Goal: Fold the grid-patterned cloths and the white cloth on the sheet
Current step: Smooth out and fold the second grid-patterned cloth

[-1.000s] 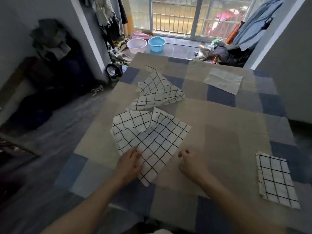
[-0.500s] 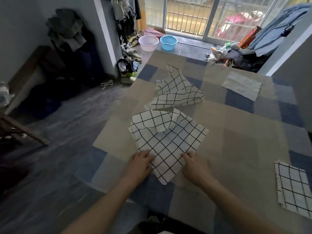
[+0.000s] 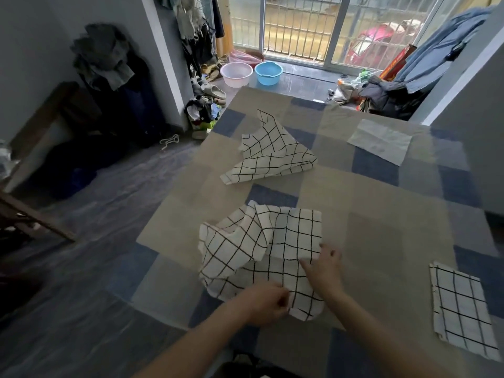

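Note:
A crumpled grid-patterned cloth [image 3: 259, 249] lies on the patchwork sheet [image 3: 381, 227] just in front of me. My left hand [image 3: 266, 301] pinches its near edge. My right hand [image 3: 324, 271] grips its right side, with one corner turned over toward the far side. A second grid-patterned cloth [image 3: 272, 156] lies rumpled farther back. A folded grid-patterned cloth [image 3: 461, 306] rests flat at the right edge. The white cloth [image 3: 380, 140] lies flat at the far right.
The sheet's left edge drops to a dark floor [image 3: 95, 241]. Beyond the far edge stand a pink basin [image 3: 236, 74] and a blue basin [image 3: 269, 72], shoes and piles of clothes. A grey wall [image 3: 474, 132] borders the right side.
Both hands have taken hold of the near grid-patterned cloth; it has turned and bunched up, one corner now turned over toward the far side. The camera view shifted.

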